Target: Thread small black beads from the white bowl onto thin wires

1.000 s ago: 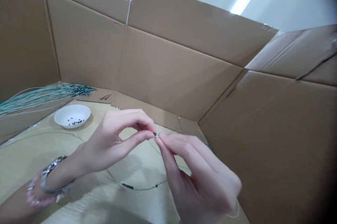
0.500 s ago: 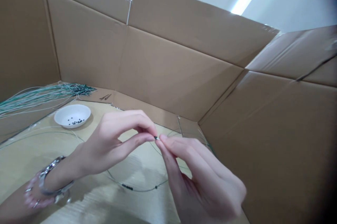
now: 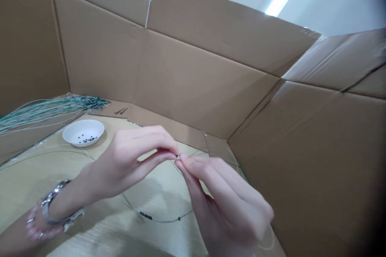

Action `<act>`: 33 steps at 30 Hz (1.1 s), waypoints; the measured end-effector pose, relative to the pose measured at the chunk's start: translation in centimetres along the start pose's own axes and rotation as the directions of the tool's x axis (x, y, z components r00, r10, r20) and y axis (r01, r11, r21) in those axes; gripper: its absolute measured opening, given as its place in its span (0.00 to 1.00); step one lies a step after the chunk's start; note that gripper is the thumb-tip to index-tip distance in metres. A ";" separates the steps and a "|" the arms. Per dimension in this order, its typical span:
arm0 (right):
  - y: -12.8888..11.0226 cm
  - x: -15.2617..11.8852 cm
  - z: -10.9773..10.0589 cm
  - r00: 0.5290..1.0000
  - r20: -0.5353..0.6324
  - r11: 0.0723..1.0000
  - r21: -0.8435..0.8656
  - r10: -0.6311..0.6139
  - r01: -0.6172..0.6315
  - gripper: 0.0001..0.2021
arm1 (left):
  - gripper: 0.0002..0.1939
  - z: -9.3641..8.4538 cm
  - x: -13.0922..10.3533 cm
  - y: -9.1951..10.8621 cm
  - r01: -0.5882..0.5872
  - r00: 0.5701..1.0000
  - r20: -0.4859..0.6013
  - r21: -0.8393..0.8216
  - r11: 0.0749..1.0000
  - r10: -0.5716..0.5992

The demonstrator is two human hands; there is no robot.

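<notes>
My left hand is closed in a pinch, thumb and forefinger on a tiny black bead. Right up against it, my right hand pinches what looks like the pale end of a thin cord; the fingertips hide most of it. Below the hands, a thin greenish cord curves over the table. Several black beads sit together on this cord, and a single bead sits apart to their right. A white bowl holding several loose black beads stands beyond my left wrist.
A bundle of green and white cords lies at the far left. Small dark metal pieces rest on cardboard at the back. Tall cardboard walls enclose the pale table. Other loose cord strands lie at left and right.
My right hand has moved slightly left, so the two sets of fingertips are closer together. Less of the pale tip shows between them. The bowl and strung beads have stayed put.
</notes>
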State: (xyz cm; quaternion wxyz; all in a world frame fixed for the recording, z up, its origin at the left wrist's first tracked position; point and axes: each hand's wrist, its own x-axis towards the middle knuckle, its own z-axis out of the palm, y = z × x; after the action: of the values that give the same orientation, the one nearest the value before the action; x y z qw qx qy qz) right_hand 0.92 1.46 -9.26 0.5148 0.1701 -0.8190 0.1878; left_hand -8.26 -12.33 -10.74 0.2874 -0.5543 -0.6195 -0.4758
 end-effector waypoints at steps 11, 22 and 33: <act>0.3 -0.1 -0.2 1.000 0.024 1.000 -0.024 -0.009 0.009 0.06 | 0.04 0.2 0.0 0.1 -0.011 1.000 -0.028 0.017 1.000 0.011; -0.2 0.0 -0.2 0.999 0.044 0.999 -0.022 0.030 -0.029 0.06 | 0.04 0.4 -0.1 0.1 0.022 0.998 -0.061 -0.071 0.997 -0.027; -0.8 0.0 0.7 0.996 -0.080 0.969 -0.247 -0.036 0.016 0.06 | 0.04 0.6 -0.1 0.5 -0.024 0.996 -0.090 0.009 1.000 0.025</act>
State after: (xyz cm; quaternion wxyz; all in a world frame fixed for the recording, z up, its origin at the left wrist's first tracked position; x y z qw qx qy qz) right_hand 0.78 0.42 -9.37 0.5681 0.1076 -0.8115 0.0848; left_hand -7.60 -11.82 -10.93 0.3233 -0.5386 -0.6008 -0.4944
